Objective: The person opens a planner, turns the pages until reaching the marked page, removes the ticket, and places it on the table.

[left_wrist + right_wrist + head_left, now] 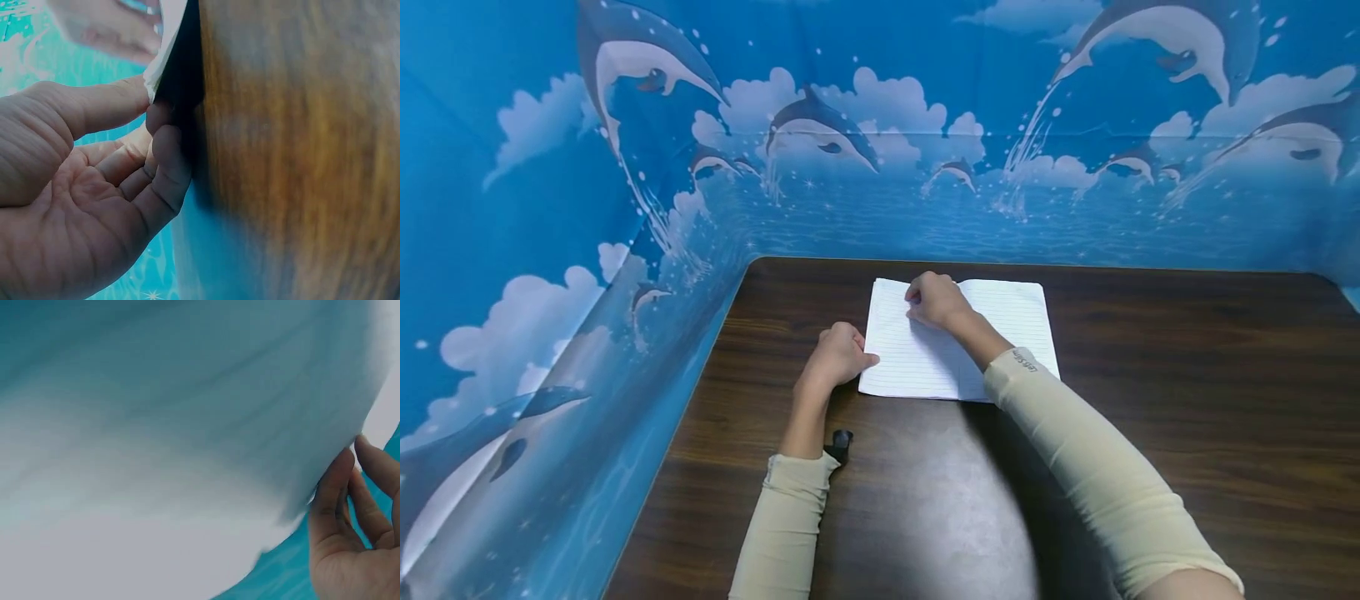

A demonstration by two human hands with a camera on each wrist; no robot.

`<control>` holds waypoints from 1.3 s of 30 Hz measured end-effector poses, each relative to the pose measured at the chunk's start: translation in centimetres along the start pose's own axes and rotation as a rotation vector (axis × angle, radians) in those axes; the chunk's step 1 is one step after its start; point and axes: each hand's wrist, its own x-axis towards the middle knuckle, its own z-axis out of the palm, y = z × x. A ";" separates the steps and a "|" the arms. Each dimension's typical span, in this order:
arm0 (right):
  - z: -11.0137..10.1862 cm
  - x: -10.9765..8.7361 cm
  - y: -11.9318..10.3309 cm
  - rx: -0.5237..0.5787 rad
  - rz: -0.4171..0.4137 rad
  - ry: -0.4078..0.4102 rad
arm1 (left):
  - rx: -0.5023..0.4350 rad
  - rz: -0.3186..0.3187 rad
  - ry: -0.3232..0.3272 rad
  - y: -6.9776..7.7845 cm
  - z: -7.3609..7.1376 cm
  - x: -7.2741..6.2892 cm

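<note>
An open notebook (917,371) with white lined pages lies on the brown table in the head view. My left hand (837,357) pinches its left edge near the lower corner; the left wrist view has the thumb on top of the paper edge (166,47) and curled fingers beneath. Over the upper part of the left page is my right hand (938,300). In the right wrist view, this hand's thumb and index finger pinch the edge of a white sheet (156,544). The sheet fills much of that view, and its printed lines are too blurred to read.
The dark wood-grain table (1187,400) stretches to both sides of the notebook. A blue cloth (880,217) printed with dolphins and clouds hangs behind it and along the left side. A small black device (840,444) sits at the left wrist.
</note>
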 end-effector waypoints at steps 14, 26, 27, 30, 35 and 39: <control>-5.2 -2.7 8.1 -0.224 0.082 -0.051 | -0.030 -0.013 -0.018 0.3 0.3 -0.2; -6.1 -4.5 10.1 -0.365 0.311 0.081 | -0.028 0.013 -0.033 -0.1 0.0 -0.1; -6.1 -4.6 10.1 -0.368 0.318 0.090 | -0.032 0.011 -0.035 -0.2 0.0 -0.1; -5.9 -4.8 9.9 -0.361 0.340 0.116 | -0.037 0.008 -0.038 -0.2 0.0 -0.1; -5.9 -4.7 9.9 -0.311 0.372 0.131 | -0.033 0.012 -0.041 -0.1 0.0 0.0; -6.0 -4.5 10.0 -0.286 0.383 0.126 | -0.031 0.009 -0.043 0.0 -0.1 0.0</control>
